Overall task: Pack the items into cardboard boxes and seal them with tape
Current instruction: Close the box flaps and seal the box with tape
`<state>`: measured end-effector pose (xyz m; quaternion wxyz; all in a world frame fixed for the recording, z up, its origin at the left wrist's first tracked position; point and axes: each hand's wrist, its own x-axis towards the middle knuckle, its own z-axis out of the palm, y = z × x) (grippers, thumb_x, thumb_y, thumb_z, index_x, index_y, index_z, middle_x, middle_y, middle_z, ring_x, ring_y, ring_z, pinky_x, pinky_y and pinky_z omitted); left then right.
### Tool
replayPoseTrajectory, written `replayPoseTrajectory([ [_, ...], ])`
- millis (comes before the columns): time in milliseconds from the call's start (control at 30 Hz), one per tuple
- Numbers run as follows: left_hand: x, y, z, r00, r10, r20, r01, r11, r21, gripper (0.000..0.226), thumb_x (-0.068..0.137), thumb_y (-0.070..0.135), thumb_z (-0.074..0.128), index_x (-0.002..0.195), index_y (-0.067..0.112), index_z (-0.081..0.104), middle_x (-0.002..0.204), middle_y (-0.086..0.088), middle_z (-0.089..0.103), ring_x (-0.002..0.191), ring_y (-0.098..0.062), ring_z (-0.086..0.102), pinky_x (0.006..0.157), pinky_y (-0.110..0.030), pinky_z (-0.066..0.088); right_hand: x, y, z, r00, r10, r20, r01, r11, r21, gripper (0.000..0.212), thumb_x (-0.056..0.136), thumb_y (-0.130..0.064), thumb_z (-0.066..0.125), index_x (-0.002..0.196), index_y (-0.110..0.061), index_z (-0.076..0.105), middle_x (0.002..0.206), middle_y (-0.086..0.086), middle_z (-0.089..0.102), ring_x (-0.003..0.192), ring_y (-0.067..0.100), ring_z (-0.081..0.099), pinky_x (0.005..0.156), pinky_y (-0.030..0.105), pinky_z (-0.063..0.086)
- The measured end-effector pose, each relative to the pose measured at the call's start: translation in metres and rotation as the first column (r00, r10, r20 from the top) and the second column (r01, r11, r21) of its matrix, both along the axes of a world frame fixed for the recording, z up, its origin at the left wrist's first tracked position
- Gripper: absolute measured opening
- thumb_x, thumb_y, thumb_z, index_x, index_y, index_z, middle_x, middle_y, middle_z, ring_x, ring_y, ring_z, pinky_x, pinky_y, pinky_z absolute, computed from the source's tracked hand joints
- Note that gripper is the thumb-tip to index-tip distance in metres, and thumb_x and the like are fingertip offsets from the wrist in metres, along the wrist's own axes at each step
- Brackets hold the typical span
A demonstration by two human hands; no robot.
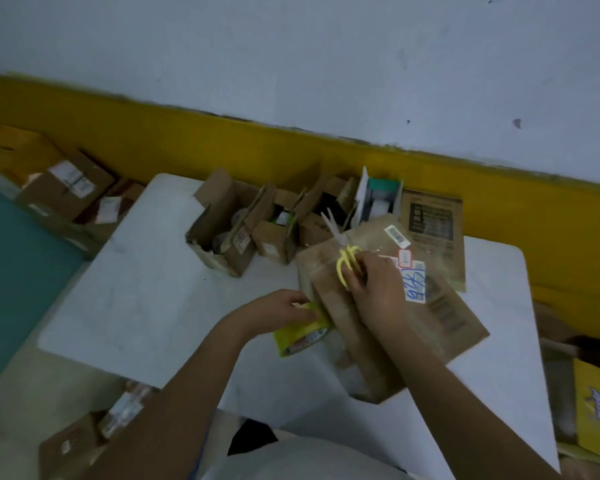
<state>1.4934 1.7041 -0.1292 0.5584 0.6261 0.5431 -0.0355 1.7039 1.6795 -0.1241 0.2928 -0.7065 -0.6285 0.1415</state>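
Your left hand is curled around a yellow roll of packing tape, holding it against the left side of the large cardboard box that lies in the middle of the white tabletop. Your right hand rests on top of that box and grips a pair of yellow-handled scissors, fingers through the loops, with the pale blades pointing away toward the far edge. Motion blur hides whether the blades are parted.

On the box top, just right of your right hand, sits a white label with blue handwriting, and farther back a barcode sticker.

Along the far edge of the tabletop stands a row of small open cardboard boxes with their flaps up and items inside. To their right is an open white carton, then a brown box with a dark printed panel.

More cardboard boxes lie on the floor to the far left, and a yellow printed package shows at the near right.
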Motion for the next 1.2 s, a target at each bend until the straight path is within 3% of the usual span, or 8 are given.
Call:
replayPoseTrajectory([
  [133,0.007,0.001,-0.011,0.996,-0.051,-0.07,0.055,0.997,0.05,0.058,0.08,0.069,0.064,0.123,0.031,0.053,0.106,0.007,0.055,0.087,-0.004,0.055,0.063,-0.022,0.043,0.007,0.004,0.0,0.997,0.031,-0.064,-0.035,0.998,-0.061,0.022,0.089,-0.047,0.057,0.096,-0.026,0.062,0.081,-0.009,0.055,0.079,0.014,0.051,0.07,0.032,0.036],
  [367,-0.016,-0.009,-0.02,0.965,-0.023,0.262,0.023,1.0,0.003,0.036,0.08,0.065,0.063,0.111,0.051,0.054,0.111,-0.01,0.066,0.1,-0.03,0.065,0.089,-0.048,0.056,0.008,-0.016,0.048,0.949,0.064,-0.308,-0.154,0.949,-0.275,0.02,0.094,-0.045,0.051,0.096,-0.026,0.055,0.087,-0.001,0.061,0.072,0.006,0.058,0.064,0.027,0.044],
  [500,-0.02,-0.005,-0.023,0.915,-0.017,0.403,0.07,0.991,-0.118,0.022,0.095,0.039,0.061,0.116,0.042,0.059,0.106,-0.012,0.071,0.091,-0.03,0.07,0.074,-0.043,0.06,0.006,-0.059,0.072,0.982,0.168,-0.085,-0.188,0.843,-0.503,0.061,0.074,-0.079,0.028,0.091,-0.027,0.052,0.095,-0.004,0.062,0.088,0.015,0.059,0.075,0.031,0.053],
  [600,-0.015,-0.004,-0.025,0.888,0.009,0.459,0.105,0.969,-0.223,0.02,0.095,0.03,0.061,0.115,0.032,0.061,0.09,-0.018,0.074,0.074,-0.031,0.072,0.061,-0.035,0.058,-0.005,-0.074,0.074,0.997,0.081,-0.018,-0.082,0.909,-0.409,0.054,0.076,-0.077,0.032,0.076,-0.025,0.047,0.076,-0.007,0.058,0.072,0.011,0.056,0.061,0.026,0.047],
  [800,-0.003,-0.006,-0.035,0.937,-0.019,0.348,0.103,0.969,-0.223,0.039,0.087,0.054,0.062,0.113,0.025,0.059,0.078,-0.019,0.072,0.066,-0.034,0.071,0.058,-0.036,0.059,-0.028,-0.077,0.042,0.962,-0.031,0.272,0.139,0.911,-0.389,0.046,0.086,-0.069,0.045,0.104,-0.027,0.044,0.096,-0.007,0.046,0.083,0.013,0.049,0.066,0.029,0.046],
  [933,-0.003,-0.008,-0.049,0.976,-0.045,0.212,0.08,0.985,-0.156,0.065,0.081,0.073,0.058,0.129,0.029,0.052,0.105,-0.008,0.071,0.089,-0.031,0.071,0.069,-0.032,0.06,-0.026,-0.072,0.038,0.972,-0.084,0.22,0.158,0.926,-0.344,0.049,0.084,-0.068,0.048,0.11,-0.026,0.046,0.099,-0.006,0.047,0.084,0.013,0.049,0.067,0.029,0.041],
  [1067,-0.024,0.01,-0.048,0.989,-0.085,0.118,0.086,0.996,-0.008,0.105,0.079,0.069,0.066,0.157,0.023,0.012,0.13,-0.012,0.053,0.112,-0.024,0.058,0.095,-0.038,0.05,-0.007,-0.074,0.044,0.955,-0.245,0.168,0.285,0.915,-0.284,0.053,0.084,-0.055,0.061,0.119,-0.018,0.05,0.115,0.006,0.054,0.104,0.027,0.053,0.088,0.04,0.046],
  [1200,-0.03,0.045,-0.024,0.995,-0.058,0.084,0.038,0.974,0.223,0.136,0.06,0.079,0.072,0.157,0.029,-0.009,0.165,-0.002,0.012,0.148,-0.023,0.022,0.117,-0.043,0.029,0.025,-0.089,0.04,0.825,-0.513,0.236,0.554,0.816,-0.163,0.058,0.084,-0.047,0.066,0.121,-0.004,0.054,0.12,0.017,0.054,0.116,0.036,0.047,0.1,0.047,0.039],
])
